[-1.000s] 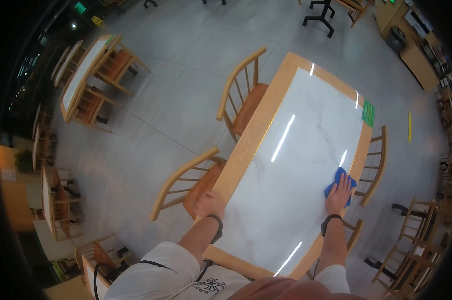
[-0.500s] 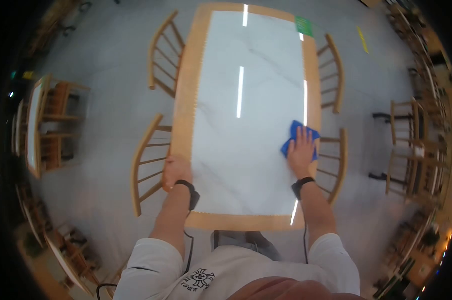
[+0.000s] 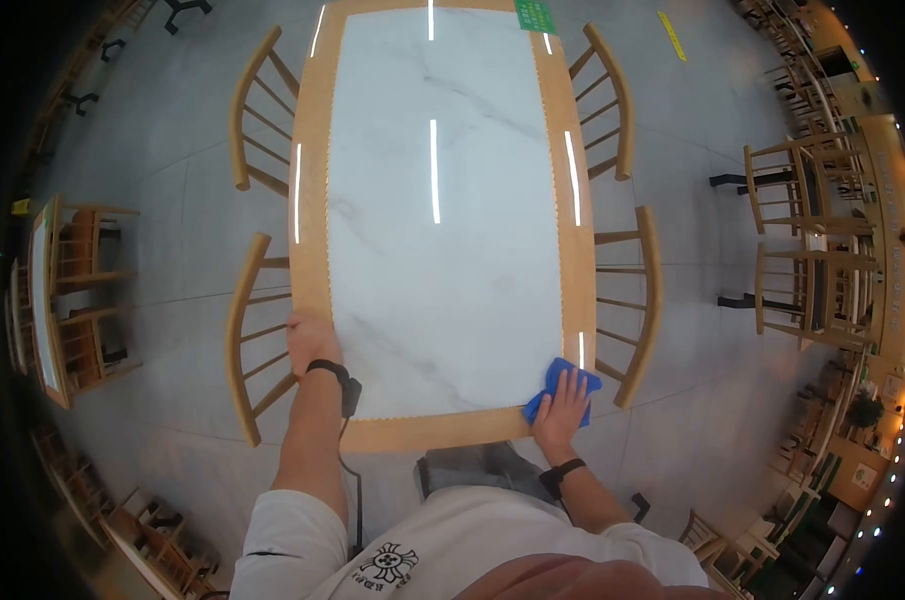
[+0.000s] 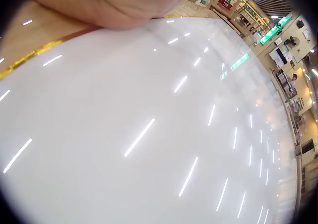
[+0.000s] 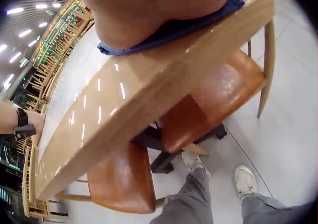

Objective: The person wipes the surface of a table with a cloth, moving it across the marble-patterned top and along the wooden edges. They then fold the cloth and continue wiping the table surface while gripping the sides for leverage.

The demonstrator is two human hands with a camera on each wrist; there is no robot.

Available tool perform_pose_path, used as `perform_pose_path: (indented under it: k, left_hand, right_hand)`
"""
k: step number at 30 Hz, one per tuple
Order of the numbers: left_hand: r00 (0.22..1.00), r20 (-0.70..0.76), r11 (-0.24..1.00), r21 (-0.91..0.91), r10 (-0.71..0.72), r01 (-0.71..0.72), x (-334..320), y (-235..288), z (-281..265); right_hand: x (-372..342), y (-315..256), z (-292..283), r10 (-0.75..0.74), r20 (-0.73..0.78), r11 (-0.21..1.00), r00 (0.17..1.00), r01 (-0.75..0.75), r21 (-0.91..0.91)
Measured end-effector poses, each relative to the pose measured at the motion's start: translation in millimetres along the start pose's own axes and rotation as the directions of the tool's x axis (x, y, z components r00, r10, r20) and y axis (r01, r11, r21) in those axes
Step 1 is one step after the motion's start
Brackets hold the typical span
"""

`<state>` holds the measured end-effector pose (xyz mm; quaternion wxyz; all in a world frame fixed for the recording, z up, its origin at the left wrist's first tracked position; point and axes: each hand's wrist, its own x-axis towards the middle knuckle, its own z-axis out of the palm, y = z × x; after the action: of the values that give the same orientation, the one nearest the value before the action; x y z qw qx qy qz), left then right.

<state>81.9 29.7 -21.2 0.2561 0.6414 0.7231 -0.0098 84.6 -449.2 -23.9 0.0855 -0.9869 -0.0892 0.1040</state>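
Observation:
A blue cloth (image 3: pixel 593 383) lies on the near right corner of a table (image 3: pixel 443 280) with a white marble-look top and wooden border. My right hand (image 3: pixel 561 418) presses flat on it, fingers extended. From the right wrist view, the cloth (image 5: pixel 189 29) shows beneath the palm, close to the wooden edge. Over on the left border, my left hand (image 3: pixel 313 345) grips the table edge, its fingers bent over the outer side and mostly hidden. Only the side of that hand (image 4: pixel 124 5) appears in the left wrist view, against the border.
Wooden chairs with spindle backs stand along both long sides, including a left chair (image 3: pixel 248 340) and a right chair (image 3: pixel 643 310). A green sticker (image 3: pixel 536 16) marks the far right corner. Under the table are brown chair seats (image 5: pixel 121 179). More tables and chairs stand farther off.
My right hand and the cloth have moved along the right border toward me, to the near corner. My left hand stays on the left edge. The head view has turned and straightened over the table.

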Motion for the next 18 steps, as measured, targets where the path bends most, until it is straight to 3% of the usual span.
perform_pose_path:
  k: [3, 6, 11, 14, 17, 18]
  left_hand:
    - [0.987, 0.002, 0.986, -0.037, -0.162, 0.162, 4.6, 3.1, 2.5]
    - [0.991, -0.010, 0.988, 0.082, -0.131, 0.132, 2.2, 4.2, -0.3]
    - [0.979, -0.180, 0.975, 0.181, -0.096, 0.129, 12.9, -7.2, 15.9]
    - [0.975, -0.193, 0.959, 0.237, -0.108, 0.153, 21.9, -11.8, 17.7]
    - [0.927, -0.376, 0.960, 0.258, -0.003, 0.108, 14.9, -6.8, 21.4]
    - [0.936, -0.348, 0.965, 0.220, -0.056, 0.140, 9.2, 2.6, 15.3]
  right_hand:
    - [22.6, 0.9, 2.7, 0.002, -0.083, 1.000, 0.997, -0.001, 0.010]
    - [75.5, -11.8, -12.5, 0.005, -0.109, 1.000, 0.994, -0.005, -0.006]
    - [214.5, -27.2, -15.7, -0.114, -0.231, 0.993, 0.966, 0.102, -0.067]
    - [317.7, -53.2, -18.5, -0.183, -0.291, 0.981, 0.939, 0.156, -0.113]
    - [414.3, -98.0, -21.0, -0.214, -0.299, 0.975, 0.930, 0.183, -0.130]
    - [442.8, -116.4, -19.5, -0.235, -0.316, 0.970, 0.919, 0.203, -0.133]
